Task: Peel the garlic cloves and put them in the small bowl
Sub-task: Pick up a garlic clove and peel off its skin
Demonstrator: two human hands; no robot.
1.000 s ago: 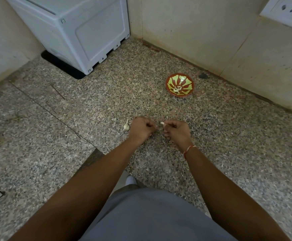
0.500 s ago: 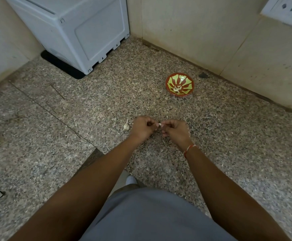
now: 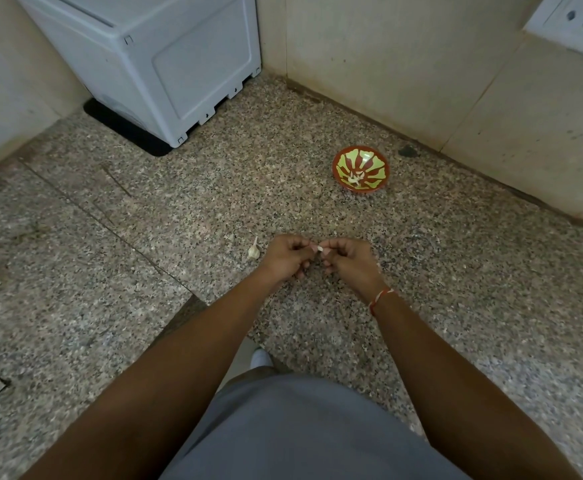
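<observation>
1. Two bare hands meet over the speckled granite floor (image 3: 144, 306): the left hand (image 3: 285, 259) and the right hand (image 3: 349, 263) both have their fingers curled, and their fingertips pinch one small pale garlic clove (image 3: 320, 249) between them.
2. That clove shows only as a whitish sliver at the fingertips; whether its skin is on or off cannot be told.
3. A second small whitish garlic piece with a thin pointed stalk (image 3: 253, 250) lies on the floor just beside the left hand, apart from it.
4. The small round red-brown bowl with a yellow-green petal pattern (image 3: 361, 169) stands on the floor ahead and to the right of the hands, well apart from them, near the wall; a few pale bits lie on its bottom.
5. A white plastic appliance casing (image 3: 165, 60) fills the far left corner on a black mat (image 3: 123, 131).
6. Beige tiled walls (image 3: 421, 74) close the far and right edges, and bare floor lies between the hands and the bowl.
7. A thin red thread bracelet (image 3: 380, 299) circles the right wrist.
</observation>
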